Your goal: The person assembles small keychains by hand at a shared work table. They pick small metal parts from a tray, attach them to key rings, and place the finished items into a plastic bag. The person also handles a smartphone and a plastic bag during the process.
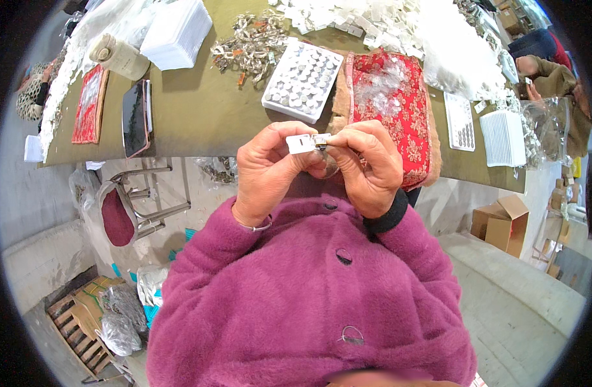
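Observation:
Both hands are raised close to my chest, above the front edge of the olive-green table [199,116]. My left hand [267,171] pinches a small white rectangular tag [301,143] between thumb and fingers. Touching the tag's right end is a small metal clip [322,143], pinched by my right hand [367,168]. A thin metal ring hangs below the two hands. Just beyond my hands lie a white tray of small round metal pieces [302,79] and a red patterned cushion [399,109] with clear plastic bits on it.
A heap of metal clips [251,42], a stack of white cards [176,32], a dark phone [136,117] and loose white tags [373,19] lie on the table. Another person [553,77] works at the right end. A red stool [118,216] and cardboard boxes [502,222] stand on the floor.

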### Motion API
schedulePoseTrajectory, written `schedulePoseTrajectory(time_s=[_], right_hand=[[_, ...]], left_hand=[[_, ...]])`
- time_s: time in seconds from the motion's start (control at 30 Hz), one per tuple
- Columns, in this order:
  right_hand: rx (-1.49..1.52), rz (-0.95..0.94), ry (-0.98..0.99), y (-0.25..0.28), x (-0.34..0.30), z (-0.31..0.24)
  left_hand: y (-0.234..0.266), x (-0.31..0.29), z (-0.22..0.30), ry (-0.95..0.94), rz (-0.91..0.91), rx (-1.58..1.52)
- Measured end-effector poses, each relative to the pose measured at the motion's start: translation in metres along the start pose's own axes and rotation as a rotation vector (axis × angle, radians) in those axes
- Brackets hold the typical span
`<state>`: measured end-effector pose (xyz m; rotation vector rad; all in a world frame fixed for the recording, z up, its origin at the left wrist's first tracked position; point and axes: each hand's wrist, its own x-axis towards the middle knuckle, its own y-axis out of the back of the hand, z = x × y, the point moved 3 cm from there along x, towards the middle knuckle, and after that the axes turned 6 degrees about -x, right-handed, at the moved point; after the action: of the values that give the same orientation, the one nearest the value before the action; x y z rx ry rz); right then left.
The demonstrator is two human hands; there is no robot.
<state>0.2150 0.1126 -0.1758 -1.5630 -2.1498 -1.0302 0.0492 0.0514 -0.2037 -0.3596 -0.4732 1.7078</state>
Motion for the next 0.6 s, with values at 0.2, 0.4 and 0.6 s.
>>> schedulePoseTrajectory(time_s=[0.2,0.4,0.6], right_hand=[[-0.008,-0.016,0.089,-0.006,0.006,-0.002],[0.042,-0.096,0.058,-0.016,0.009,0.000],[0.164,-0.183,-0.143,-0.024,0.006,0.007]], left_hand=[[0.010,-0.005,0.007,-0.017,0.015,0.016],[0.018,-0.005,0.007,0.017,0.072,-0.059],[0.026,-0.005,0.006,0.095,0.070,-0.098]])
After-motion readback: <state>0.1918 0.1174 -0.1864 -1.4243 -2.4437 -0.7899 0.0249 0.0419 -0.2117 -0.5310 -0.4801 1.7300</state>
